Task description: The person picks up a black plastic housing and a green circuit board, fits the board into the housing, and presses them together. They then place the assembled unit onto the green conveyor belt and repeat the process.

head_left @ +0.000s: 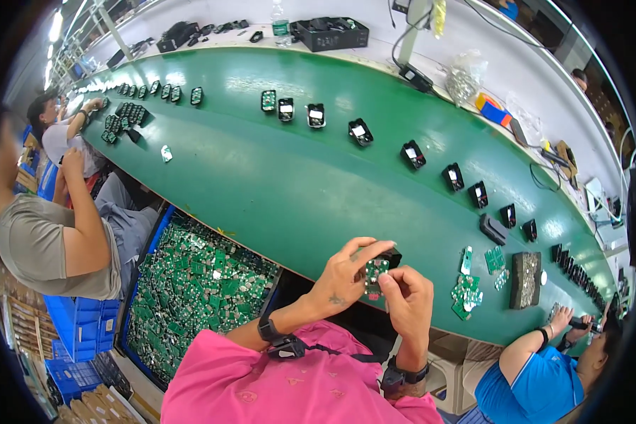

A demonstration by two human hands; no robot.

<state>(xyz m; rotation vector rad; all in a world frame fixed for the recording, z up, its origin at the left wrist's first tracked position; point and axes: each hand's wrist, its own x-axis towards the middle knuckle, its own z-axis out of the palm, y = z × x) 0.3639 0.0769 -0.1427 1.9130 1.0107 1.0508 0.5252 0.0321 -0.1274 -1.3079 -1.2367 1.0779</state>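
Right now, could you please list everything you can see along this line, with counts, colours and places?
Conveyor belt: one, green, running across the middle.
Black housings: a spaced row of about ten, black with light inserts, along the belt.
Bin of circuit boards: one, blue, heaped with green boards, at lower left.
Loose circuit boards: a small pile, green, on the belt's near edge at right.
Tray: one, dark, beside that pile.
Black crate: one, on the white bench beyond.
Co-workers: several seated, left and lower right.
Left hand and right hand: together holding one small green circuit board against a black part.
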